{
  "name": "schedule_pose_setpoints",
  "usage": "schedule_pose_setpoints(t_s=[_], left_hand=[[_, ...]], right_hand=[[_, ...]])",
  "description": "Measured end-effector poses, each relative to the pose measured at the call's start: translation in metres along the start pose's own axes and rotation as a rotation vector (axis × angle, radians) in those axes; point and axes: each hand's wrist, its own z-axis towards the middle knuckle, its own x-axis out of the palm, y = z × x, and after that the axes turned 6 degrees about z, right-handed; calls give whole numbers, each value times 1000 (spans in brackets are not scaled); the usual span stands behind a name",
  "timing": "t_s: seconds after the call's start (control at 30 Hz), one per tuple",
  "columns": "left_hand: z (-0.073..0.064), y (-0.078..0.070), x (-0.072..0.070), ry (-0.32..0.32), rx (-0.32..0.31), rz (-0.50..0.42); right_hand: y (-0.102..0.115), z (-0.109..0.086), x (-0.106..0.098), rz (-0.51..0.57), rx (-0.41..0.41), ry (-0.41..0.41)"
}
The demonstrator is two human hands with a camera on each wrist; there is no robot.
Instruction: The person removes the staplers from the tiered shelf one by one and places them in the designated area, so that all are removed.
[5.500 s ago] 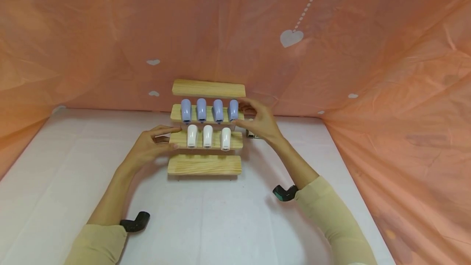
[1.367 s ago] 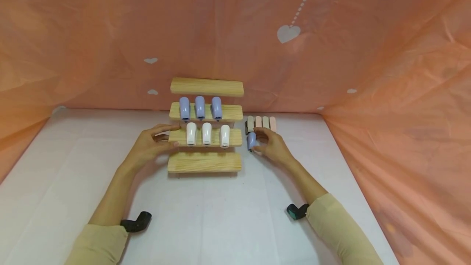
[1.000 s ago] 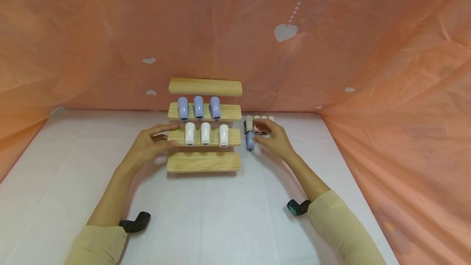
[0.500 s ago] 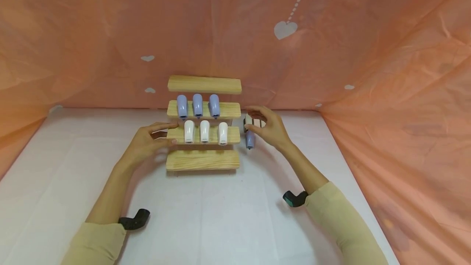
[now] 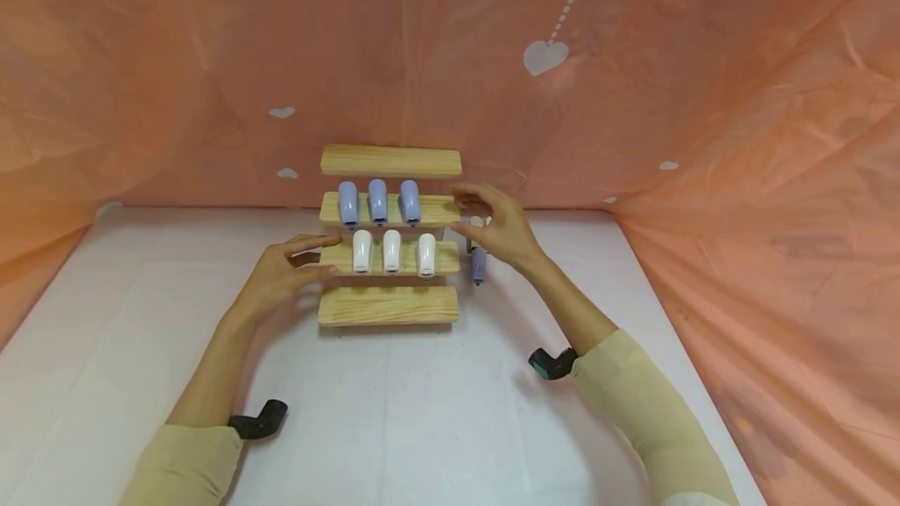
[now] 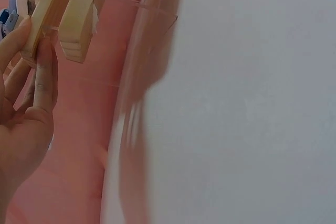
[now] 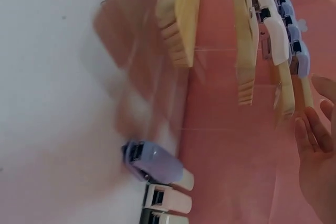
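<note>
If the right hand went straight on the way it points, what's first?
Probably the end of the wooden shelf board holding three lavender staplers; the right hand is so close that contact is unclear.

You can't read any words, brand names, labels or numbers here. The white staplers [image 5: 391, 251] look too small in the head view for you to make out any writing.

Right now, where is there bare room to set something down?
Bare: the white table in front of the wooden rack, plus its top shelf and bottom shelf. Crowded: right of the rack, where a lavender stapler and paler ones sit below the right hand.
</note>
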Motion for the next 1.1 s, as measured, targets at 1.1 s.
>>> schedule_pose_setpoints(t_s=[1.1], left_hand=[[-2, 2, 5, -1, 21, 3]], right_hand=[[16, 38, 29, -50, 190, 175]])
